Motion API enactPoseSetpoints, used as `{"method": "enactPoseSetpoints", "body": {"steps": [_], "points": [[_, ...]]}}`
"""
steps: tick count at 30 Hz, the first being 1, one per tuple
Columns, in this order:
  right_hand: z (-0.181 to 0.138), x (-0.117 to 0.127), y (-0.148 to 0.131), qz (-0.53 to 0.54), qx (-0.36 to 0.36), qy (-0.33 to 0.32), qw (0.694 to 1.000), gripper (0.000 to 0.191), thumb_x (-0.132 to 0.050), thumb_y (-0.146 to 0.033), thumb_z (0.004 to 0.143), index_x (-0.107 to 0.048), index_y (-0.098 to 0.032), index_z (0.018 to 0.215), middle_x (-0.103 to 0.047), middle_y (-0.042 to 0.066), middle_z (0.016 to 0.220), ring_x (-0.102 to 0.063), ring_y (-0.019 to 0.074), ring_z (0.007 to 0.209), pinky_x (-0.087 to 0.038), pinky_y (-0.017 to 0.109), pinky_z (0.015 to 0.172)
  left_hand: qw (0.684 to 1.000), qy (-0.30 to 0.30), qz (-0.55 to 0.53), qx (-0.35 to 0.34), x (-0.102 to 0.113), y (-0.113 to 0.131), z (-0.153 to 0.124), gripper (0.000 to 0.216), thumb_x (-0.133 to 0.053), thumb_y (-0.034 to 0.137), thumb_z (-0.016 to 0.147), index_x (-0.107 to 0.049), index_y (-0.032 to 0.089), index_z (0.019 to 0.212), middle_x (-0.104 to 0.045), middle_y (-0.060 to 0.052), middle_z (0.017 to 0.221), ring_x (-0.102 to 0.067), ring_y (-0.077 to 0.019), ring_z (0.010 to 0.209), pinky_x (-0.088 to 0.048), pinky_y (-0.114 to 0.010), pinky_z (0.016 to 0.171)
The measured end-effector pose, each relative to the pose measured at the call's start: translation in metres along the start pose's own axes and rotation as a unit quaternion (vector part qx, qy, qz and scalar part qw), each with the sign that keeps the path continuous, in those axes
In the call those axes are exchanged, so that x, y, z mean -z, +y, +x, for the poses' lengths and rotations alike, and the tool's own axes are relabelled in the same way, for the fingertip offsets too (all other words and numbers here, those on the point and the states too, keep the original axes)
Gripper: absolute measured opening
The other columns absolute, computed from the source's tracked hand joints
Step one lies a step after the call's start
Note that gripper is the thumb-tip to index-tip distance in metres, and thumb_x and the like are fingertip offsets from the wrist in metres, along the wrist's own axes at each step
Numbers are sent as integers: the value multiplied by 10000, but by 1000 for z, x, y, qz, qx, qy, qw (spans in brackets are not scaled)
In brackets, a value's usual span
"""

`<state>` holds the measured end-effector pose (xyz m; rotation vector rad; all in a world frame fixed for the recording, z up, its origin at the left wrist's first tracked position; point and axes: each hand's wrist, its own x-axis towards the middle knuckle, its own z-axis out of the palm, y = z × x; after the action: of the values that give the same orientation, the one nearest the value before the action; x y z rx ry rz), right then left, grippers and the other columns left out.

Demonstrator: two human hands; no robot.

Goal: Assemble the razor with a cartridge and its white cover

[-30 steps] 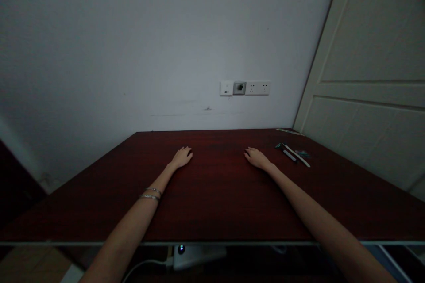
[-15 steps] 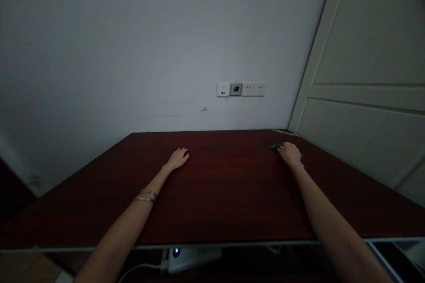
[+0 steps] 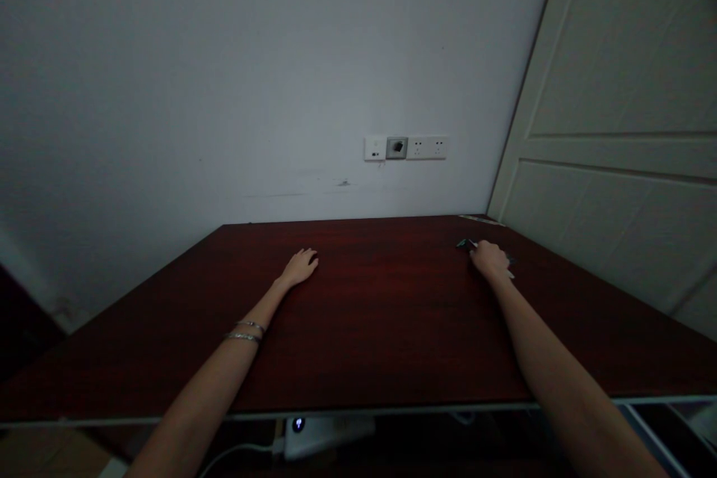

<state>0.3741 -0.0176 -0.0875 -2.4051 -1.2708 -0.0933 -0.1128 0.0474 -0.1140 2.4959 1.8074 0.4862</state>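
Note:
My left hand [image 3: 301, 266] lies flat and open on the dark red table [image 3: 381, 321], palm down, with two thin bracelets [image 3: 243, 331] on the forearm. My right hand [image 3: 489, 259] rests far right on the table, its fingers curled down over some slim stick-like objects. Only a dark greenish tip [image 3: 464, 243] shows to the left of the hand and a white end [image 3: 510, 274] to its right. What the objects are is too dark and too small to tell.
A white wall rises behind the table, with a row of sockets [image 3: 406, 147]. A pale panelled door [image 3: 616, 127] stands close along the table's right side. Under the front edge sits a white device [image 3: 328, 429] with a small light and a cable.
My right hand moved from the middle of the table to the right, onto the slim objects, and has stayed there with fingers curling. The left hand has kept still.

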Motion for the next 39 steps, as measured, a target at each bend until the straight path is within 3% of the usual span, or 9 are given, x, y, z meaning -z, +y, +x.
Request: {"method": "enactPoseSetpoints", "body": {"steps": [5, 10, 13, 16, 18, 21, 26, 35, 39], "points": [[0, 6, -15, 42, 37, 8, 998, 342, -522, -354, 789, -673, -108, 971, -651, 209, 960, -619, 307, 918, -475, 356, 738, 1000, 20, -6, -3, 3, 3, -2, 446, -383, 357, 846, -530, 114, 1191, -474, -139, 1300, -371, -283, 1247, -298, -389, 1005], [-3, 21, -53, 128, 114, 59, 983, 348, -507, -406, 791, -698, -167, 958, -693, 130, 912, -634, 255, 894, -464, 286, 732, 998, 52, -29, -38, 16, 26, 1, 415, -397, 419, 845, -627, 138, 1047, -618, -110, 1118, -503, -255, 1123, -345, -345, 962], [-18, 31, -82, 220, 200, 118, 947, 311, -533, -367, 783, -713, -143, 903, -702, 119, 893, -641, 241, 853, -459, 271, 726, 980, 83, -165, -69, 27, 56, 8, 354, -471, 406, 806, -677, 143, 924, -672, -102, 984, -598, -228, 955, -413, -314, 870], [-43, 37, -110, 273, 280, 140, 909, 284, -537, -342, 790, -713, -141, 884, -705, 95, 876, -641, 215, 779, -457, 265, 706, 942, 117, -312, -45, 37, 96, 14, 284, -560, 389, 742, -694, 152, 822, -694, -83, 858, -622, -201, 829, -459, -286, 750], [-61, 39, -126, 275, 330, 146, 891, 270, -543, -333, 793, -709, -141, 886, -698, 81, 837, -629, 201, 740, -450, 264, 693, 899, 92, -427, -19, 40, 125, 16, 317, -582, 407, 719, -687, 122, 810, -689, -79, 761, -617, -169, 676, -468, -263, 624], [-88, 41, -141, 263, 384, 152, 872, 244, -541, -303, 808, -697, -137, 894, -664, 77, 798, -599, 173, 709, -433, 251, 689, 837, 83, -541, -5, 43, 160, 12, 332, -630, 418, 680, -683, 99, 755, -677, -83, 711, -597, -135, 616, -454, -236, 589], [-118, 47, -152, 240, 451, 127, 850, 226, -483, -276, 855, -669, -164, 917, -609, 72, 827, -560, 155, 732, -421, 238, 677, 772, 90, -629, 16, 46, 188, 3, 345, -663, 427, 648, -689, 89, 714, -669, -84, 685, -569, -108, 575, -427, -219, 563], [-134, 47, -162, 197, 471, 128, 850, 215, -469, -271, 864, -646, -165, 924, -583, 86, 880, -542, 171, 795, -431, 262, 703, 777, 145, -612, 42, 44, 185, 2, 332, -659, 396, 656, -693, 74, 725, -667, -86, 679, -548, -111, 585, -400, -205, 541], [-132, 51, -154, 174, 471, 132, 855, 290, -451, -353, 871, -658, -153, 912, -591, 92, 858, -553, 181, 803, -430, 272, 716, 815, 117, -565, 51, 44, 167, 8, 312, -620, 370, 699, -675, 64, 667, -648, -83, 625, -539, -98, 542, -400, -202, 526]]}}
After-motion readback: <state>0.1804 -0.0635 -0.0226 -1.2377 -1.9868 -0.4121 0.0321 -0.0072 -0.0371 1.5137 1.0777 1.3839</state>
